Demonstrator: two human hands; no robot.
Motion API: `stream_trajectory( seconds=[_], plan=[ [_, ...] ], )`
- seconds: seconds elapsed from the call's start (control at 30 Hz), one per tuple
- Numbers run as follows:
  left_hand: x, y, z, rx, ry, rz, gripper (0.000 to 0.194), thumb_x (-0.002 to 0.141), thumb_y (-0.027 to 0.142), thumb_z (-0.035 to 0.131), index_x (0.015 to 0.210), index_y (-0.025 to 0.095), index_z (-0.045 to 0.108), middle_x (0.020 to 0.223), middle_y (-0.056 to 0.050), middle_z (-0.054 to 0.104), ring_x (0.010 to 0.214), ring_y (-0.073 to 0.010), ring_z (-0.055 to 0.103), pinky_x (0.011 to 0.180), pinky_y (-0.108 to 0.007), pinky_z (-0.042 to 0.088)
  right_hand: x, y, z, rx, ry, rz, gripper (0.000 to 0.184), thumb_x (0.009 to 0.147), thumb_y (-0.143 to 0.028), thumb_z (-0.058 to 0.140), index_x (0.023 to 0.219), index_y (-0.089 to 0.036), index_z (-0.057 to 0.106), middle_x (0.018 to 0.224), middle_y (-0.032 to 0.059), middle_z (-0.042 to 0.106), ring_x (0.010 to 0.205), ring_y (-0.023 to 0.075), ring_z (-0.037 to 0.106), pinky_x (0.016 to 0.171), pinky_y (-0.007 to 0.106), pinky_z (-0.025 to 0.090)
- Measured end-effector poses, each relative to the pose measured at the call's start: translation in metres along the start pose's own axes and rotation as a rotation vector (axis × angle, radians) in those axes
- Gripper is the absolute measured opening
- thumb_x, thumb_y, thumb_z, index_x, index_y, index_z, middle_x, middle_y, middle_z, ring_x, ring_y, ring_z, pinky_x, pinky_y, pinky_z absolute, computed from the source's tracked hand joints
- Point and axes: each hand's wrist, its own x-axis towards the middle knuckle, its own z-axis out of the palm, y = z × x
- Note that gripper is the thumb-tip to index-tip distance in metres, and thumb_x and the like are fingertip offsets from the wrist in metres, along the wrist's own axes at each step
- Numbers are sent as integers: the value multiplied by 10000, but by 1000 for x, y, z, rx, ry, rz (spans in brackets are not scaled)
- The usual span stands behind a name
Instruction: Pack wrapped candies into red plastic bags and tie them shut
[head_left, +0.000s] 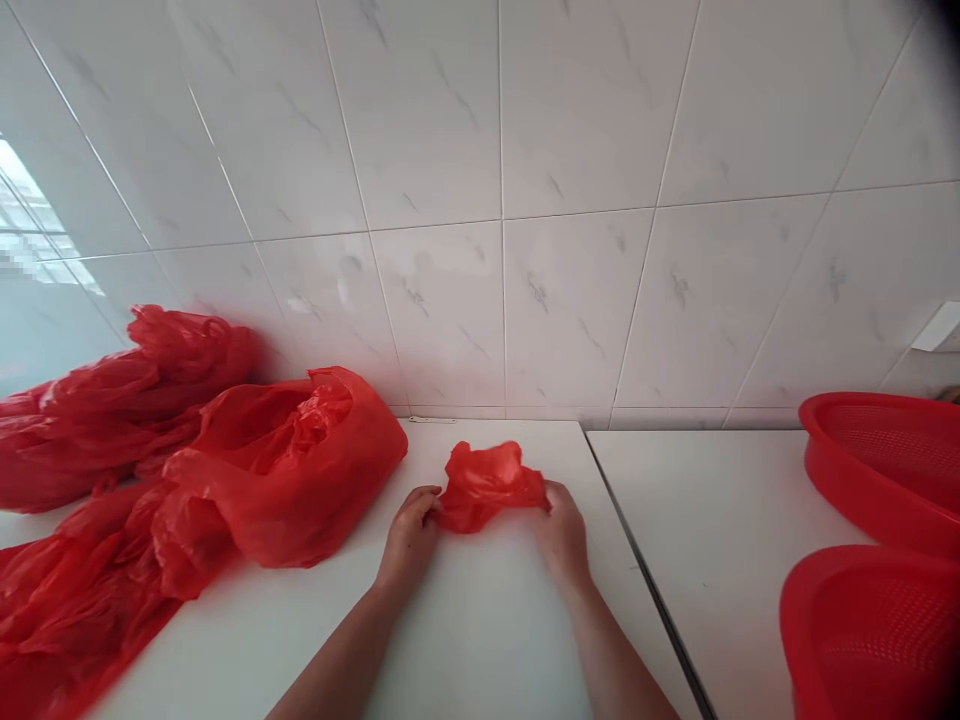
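Observation:
A small crumpled red plastic bag (491, 485) is stretched between my two hands, just above the white tabletop. My left hand (411, 535) pinches its left edge, thumb and fingers closed together. At the other side, my right hand (564, 530) grips the right edge between thumb and fingers. To the left of my left hand lies an opened red plastic bag (345, 490) with more crumpled red plastic inside it.
Bunched red plastic bags (142, 400) are heaped at the far left against the tiled wall (435, 300). Two red plastic baskets (832, 600) with perforated sides stand at the right. A dark seam (645, 565) divides the white tabletop (472, 640).

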Motion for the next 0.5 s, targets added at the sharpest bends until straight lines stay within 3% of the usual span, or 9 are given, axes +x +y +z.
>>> stream_trajectory(
  seconds=[0.1, 0.23, 0.33, 0.4, 0.5],
  plan=[
    [7, -20, -18, -70, 125, -72, 223, 670, 71, 366, 703, 201, 544, 1101, -55, 578, 1056, -198, 534, 933, -338, 394, 4, 6, -14, 148, 95, 139, 271, 758, -269, 495, 975, -185, 635, 965, 50, 677, 855, 210, 623, 722, 280, 490],
    [11, -46, -52, -194, 174, -161, 165, 674, 109, 411, 680, 201, 548, 983, -29, 603, 991, -194, 551, 935, -333, 391, 7, 11, -27, 279, 197, 287, 336, 698, -332, 585, 992, -176, 629, 1040, 75, 666, 906, 234, 614, 695, 279, 498],
    [8, -52, -66, -313, 139, -246, 119, 690, 148, 464, 695, 195, 573, 821, -12, 614, 801, -174, 582, 777, -302, 465, 4, 9, -28, 516, 119, 311, 329, 621, -288, 663, 937, -195, 654, 1100, 55, 655, 941, 227, 612, 701, 263, 509],
    [6, -51, -67, -410, 112, -292, 123, 731, 214, 508, 794, 187, 610, 789, -18, 620, 725, -166, 582, 678, -284, 490, -1, 8, -26, 716, 19, 314, 243, 604, -286, 675, 830, -196, 659, 992, 47, 681, 882, 226, 627, 702, 287, 526],
    [5, -47, -63, -558, 101, -333, 248, 759, 364, 583, 905, 167, 624, 865, -54, 634, 767, -179, 604, 622, -267, 513, -7, 12, -23, 1008, -81, 416, 157, 622, -298, 700, 742, -221, 633, 773, 13, 676, 767, 207, 640, 697, 320, 555]
  ],
)
